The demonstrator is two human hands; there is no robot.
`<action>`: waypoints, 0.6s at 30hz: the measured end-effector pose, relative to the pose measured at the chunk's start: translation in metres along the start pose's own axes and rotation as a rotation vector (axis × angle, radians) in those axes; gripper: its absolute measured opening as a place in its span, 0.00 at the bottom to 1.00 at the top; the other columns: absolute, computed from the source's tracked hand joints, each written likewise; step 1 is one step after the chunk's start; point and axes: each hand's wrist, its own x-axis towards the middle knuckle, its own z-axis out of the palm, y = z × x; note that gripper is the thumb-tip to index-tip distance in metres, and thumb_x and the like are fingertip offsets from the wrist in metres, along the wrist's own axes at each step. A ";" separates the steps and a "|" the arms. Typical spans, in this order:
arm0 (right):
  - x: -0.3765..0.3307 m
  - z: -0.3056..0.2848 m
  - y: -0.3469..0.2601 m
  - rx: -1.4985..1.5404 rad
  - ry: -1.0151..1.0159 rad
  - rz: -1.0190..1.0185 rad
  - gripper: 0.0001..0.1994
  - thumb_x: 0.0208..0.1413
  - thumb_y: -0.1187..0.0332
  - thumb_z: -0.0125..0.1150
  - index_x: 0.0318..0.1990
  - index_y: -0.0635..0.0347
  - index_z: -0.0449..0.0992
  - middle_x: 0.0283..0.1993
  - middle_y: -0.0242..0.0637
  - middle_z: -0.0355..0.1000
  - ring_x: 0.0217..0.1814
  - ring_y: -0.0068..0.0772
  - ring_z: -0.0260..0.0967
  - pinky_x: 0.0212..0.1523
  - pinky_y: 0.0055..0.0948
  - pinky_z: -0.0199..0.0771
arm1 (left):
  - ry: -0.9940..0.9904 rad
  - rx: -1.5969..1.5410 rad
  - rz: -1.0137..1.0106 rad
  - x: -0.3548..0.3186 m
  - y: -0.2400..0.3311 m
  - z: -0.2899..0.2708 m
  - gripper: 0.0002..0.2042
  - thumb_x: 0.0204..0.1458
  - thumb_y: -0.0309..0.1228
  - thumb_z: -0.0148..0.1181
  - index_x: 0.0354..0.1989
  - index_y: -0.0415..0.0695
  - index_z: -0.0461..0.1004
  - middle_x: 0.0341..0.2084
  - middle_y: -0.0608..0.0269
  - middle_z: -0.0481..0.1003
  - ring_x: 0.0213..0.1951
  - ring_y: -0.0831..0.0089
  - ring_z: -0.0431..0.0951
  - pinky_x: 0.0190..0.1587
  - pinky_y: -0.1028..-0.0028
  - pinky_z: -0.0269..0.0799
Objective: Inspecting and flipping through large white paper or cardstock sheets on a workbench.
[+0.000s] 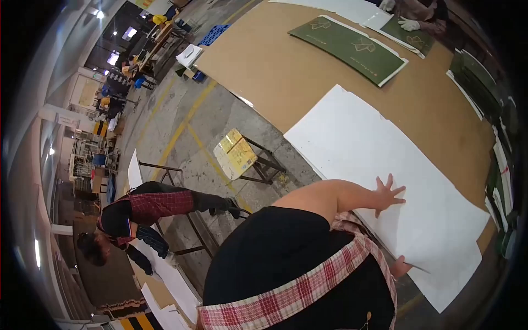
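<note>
A large white sheet [379, 146] lies on the brown table, its near edge hanging toward my apron. My left hand [389, 196] presses flat on it, fingers spread, holding nothing. Lower in the view, my right hand [401, 267] is at the sheet's near edge, partly hidden by my body. Its fingers are closed around a thin, dark, pointed blade [421, 270] that reaches over the white sheet. The blade's handle is hidden in the hand, so I cannot tell its exact kind.
Green printed panels [346, 49] lie farther along the brown tabletop [264, 66], and more are stacked at the right edge [476, 77]. A gloved co-worker's hand [410, 24] touches one. A yellow-topped stool [236, 154] stands beside the table. Another person [148, 212] works behind me.
</note>
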 end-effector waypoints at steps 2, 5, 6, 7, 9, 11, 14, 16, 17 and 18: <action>0.020 -0.014 0.012 0.464 -0.460 0.069 0.26 0.53 0.69 0.53 0.57 0.76 0.59 0.53 0.48 0.66 0.50 0.46 0.66 0.54 0.38 0.65 | 0.040 -0.021 -0.013 0.001 -0.005 0.007 0.60 0.18 0.55 0.74 0.64 0.79 0.38 0.68 0.68 0.27 0.62 0.29 0.28 0.50 0.24 0.48; 0.012 -0.021 0.032 1.073 -0.598 0.533 0.21 0.55 0.64 0.54 0.52 0.67 0.65 0.50 0.43 0.67 0.47 0.40 0.66 0.47 0.36 0.66 | 0.151 -0.134 0.065 0.001 -0.024 0.027 0.59 0.17 0.50 0.76 0.65 0.75 0.43 0.68 0.66 0.33 0.66 0.43 0.35 0.44 0.21 0.48; 0.005 -0.024 0.036 1.338 -0.658 0.472 0.21 0.55 0.63 0.53 0.54 0.64 0.64 0.51 0.42 0.66 0.53 0.40 0.62 0.53 0.38 0.64 | 0.191 -0.061 0.012 0.002 -0.024 0.031 0.59 0.17 0.48 0.76 0.65 0.73 0.44 0.68 0.65 0.35 0.67 0.51 0.39 0.43 0.21 0.48; 0.012 -0.020 0.033 1.636 -0.922 0.470 0.22 0.56 0.61 0.52 0.56 0.61 0.61 0.54 0.41 0.65 0.57 0.40 0.60 0.56 0.42 0.62 | 0.183 -0.091 0.041 0.001 -0.027 0.031 0.60 0.17 0.45 0.77 0.65 0.71 0.44 0.68 0.65 0.36 0.65 0.43 0.40 0.44 0.21 0.49; 0.010 -0.025 0.018 1.002 -0.541 0.481 0.21 0.50 0.69 0.61 0.52 0.61 0.67 0.50 0.40 0.69 0.52 0.42 0.66 0.51 0.43 0.68 | 0.165 0.011 -0.002 -0.006 -0.025 0.025 0.58 0.20 0.45 0.76 0.65 0.71 0.44 0.68 0.68 0.34 0.61 0.27 0.38 0.42 0.24 0.57; 0.008 -0.028 -0.018 0.490 -0.454 0.318 0.21 0.48 0.68 0.65 0.48 0.69 0.69 0.48 0.43 0.71 0.46 0.38 0.70 0.43 0.38 0.74 | 0.125 0.076 -0.009 -0.014 -0.023 0.015 0.59 0.22 0.48 0.75 0.65 0.73 0.40 0.68 0.68 0.32 0.59 0.24 0.42 0.42 0.30 0.63; -0.034 -0.012 -0.075 0.158 -0.313 -0.187 0.29 0.46 0.72 0.55 0.58 0.72 0.57 0.49 0.54 0.66 0.51 0.48 0.66 0.50 0.39 0.66 | 0.110 0.129 0.008 -0.017 -0.026 0.022 0.59 0.22 0.50 0.75 0.66 0.73 0.38 0.68 0.69 0.31 0.58 0.25 0.44 0.41 0.32 0.65; -0.077 0.028 -0.109 -0.206 0.016 -0.463 0.35 0.45 0.73 0.53 0.62 0.71 0.47 0.54 0.61 0.59 0.56 0.60 0.58 0.57 0.48 0.57 | 0.131 0.155 -0.009 -0.018 -0.038 0.029 0.60 0.20 0.51 0.75 0.65 0.74 0.37 0.68 0.69 0.31 0.58 0.25 0.46 0.39 0.34 0.67; -0.090 0.045 -0.122 -0.215 0.081 -0.520 0.35 0.45 0.73 0.52 0.62 0.70 0.47 0.57 0.61 0.56 0.59 0.58 0.55 0.60 0.47 0.53 | 0.141 0.164 0.016 -0.019 -0.043 0.034 0.60 0.20 0.51 0.75 0.65 0.74 0.37 0.68 0.69 0.31 0.58 0.25 0.46 0.39 0.34 0.67; -0.102 0.058 -0.129 -0.323 0.102 -0.463 0.36 0.45 0.73 0.53 0.63 0.68 0.46 0.60 0.57 0.54 0.62 0.57 0.52 0.61 0.46 0.51 | 0.154 0.160 0.000 -0.020 -0.048 0.038 0.60 0.20 0.51 0.75 0.65 0.74 0.38 0.68 0.68 0.31 0.58 0.25 0.45 0.39 0.32 0.66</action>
